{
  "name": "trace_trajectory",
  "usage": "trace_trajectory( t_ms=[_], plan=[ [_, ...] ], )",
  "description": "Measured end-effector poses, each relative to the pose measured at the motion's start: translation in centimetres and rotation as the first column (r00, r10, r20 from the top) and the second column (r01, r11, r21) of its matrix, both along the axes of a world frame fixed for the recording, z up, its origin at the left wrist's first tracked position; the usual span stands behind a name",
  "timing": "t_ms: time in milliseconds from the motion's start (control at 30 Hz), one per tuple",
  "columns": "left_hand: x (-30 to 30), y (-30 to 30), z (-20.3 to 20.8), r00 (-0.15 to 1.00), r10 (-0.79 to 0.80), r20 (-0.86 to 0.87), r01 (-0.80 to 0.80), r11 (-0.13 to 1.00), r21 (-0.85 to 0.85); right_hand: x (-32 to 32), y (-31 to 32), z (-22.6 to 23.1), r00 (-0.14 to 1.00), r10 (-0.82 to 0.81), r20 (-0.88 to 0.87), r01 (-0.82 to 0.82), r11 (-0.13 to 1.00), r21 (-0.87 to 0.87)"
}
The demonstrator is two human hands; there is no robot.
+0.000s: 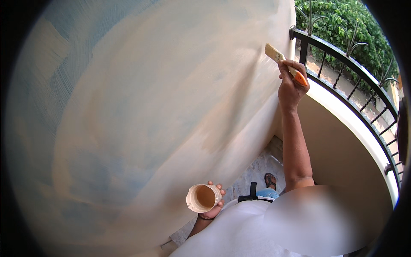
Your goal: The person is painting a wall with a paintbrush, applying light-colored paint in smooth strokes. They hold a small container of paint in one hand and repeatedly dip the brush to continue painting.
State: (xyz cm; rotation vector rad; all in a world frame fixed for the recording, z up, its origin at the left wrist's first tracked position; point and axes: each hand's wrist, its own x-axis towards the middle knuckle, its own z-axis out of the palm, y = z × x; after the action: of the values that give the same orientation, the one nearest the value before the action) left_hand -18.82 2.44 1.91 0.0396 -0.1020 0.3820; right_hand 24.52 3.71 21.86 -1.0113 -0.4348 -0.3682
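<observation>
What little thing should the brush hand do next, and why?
I'd probably stroke the brush gently along the wall: the right hand holds its bristles at or very near the wall's patchy blue-and-cream surface, while the left hand holds the cup lower down.

Right arm stretched far forward, elbow fairly straight, right hand raised high in a pinch grip; left forearm low, upper part out of sight, left hand partly hidden, fingers curled, tips showing.
</observation>
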Motion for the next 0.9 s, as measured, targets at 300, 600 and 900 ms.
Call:
trace_trajectory(
  t_ms=[300, 600, 900],
  plan=[
    [-2.5, -0.7, -2.7, 0.987, 0.144, -0.077, -0.15, 0.986, -0.074, -21.9, -1.8, -0.7, 0.472, 0.46, 0.752, -0.394, 0.873, -0.287],
    [-2.4, -1.0, -4.4, 0.988, 0.154, 0.035, -0.152, 0.987, -0.049, -10.0, -2.6, -2.8, 0.984, 0.16, 0.076, -0.164, 0.985, 0.059],
    [-2.0, -0.8, -5.0, 0.981, 0.171, -0.092, -0.181, 0.976, -0.124, -14.6, -10.9, -3.4, 0.609, 0.72, -0.331, -0.68, 0.69, 0.249]
  ],
)
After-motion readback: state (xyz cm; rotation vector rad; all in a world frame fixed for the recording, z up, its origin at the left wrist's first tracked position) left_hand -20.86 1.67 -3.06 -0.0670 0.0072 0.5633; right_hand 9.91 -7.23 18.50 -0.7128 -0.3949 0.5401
